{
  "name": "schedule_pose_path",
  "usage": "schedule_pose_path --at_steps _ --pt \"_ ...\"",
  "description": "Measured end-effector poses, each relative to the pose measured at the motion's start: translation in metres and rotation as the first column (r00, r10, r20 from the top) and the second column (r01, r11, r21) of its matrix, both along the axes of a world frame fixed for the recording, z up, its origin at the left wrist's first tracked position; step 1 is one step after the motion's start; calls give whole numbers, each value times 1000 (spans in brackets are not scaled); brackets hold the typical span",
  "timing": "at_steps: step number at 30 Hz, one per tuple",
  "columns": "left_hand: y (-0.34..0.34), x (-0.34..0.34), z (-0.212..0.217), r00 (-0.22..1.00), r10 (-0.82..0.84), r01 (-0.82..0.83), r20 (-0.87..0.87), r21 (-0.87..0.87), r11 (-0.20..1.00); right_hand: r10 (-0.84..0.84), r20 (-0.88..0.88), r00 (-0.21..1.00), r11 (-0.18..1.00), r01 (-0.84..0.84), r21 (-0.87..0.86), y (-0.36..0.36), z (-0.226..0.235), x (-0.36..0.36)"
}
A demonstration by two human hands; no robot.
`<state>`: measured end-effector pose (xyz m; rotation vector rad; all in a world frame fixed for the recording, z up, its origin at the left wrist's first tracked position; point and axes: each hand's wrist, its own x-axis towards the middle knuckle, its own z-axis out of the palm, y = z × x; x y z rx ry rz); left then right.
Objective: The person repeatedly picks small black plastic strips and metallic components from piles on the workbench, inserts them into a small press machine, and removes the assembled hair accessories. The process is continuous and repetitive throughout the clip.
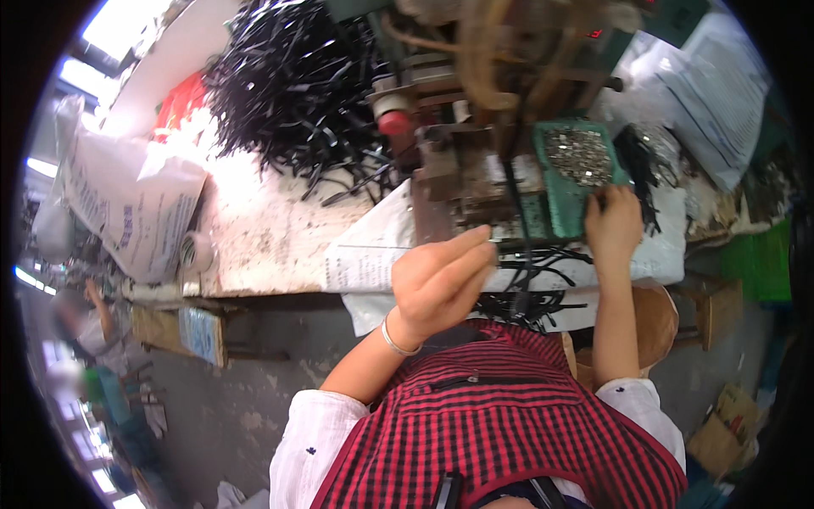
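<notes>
On a worn pale workbench, beside a machine: small metal pieces in a green tray, its long axis running near to far. Right hand nearer, fingers curled at tray's right edge; left hand farther leftward, fingertips close together. Cannot tell whether gripping anything in either.

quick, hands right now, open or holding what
Left hand: fingers together, any hold cannot be told.
Right hand: fingers curled at the green tray, hold unclear.
</notes>
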<state>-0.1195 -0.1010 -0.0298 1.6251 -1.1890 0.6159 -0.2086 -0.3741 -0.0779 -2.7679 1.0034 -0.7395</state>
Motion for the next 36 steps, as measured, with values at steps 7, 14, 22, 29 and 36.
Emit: schedule_pose_path --at_steps 7,14,22,29,36 --pt "11 120 -58 806 480 -385 -346 309 870 -5 307 952 888 -137 439 8 12 10" --pt "43 163 15 803 497 -580 -328 -239 779 48 441 896 889 -240 389 3 -4 2" --pt "79 154 -56 717 664 -583 211 704 406 99 539 836 795 -393 462 20 15 41" --pt "98 122 -55 680 682 -608 -271 312 730 53 519 853 930 -231 285 5 -6 -19" --pt "60 111 -4 793 307 -400 -526 -70 914 311 676 668 780 -586 220 53 70 14"
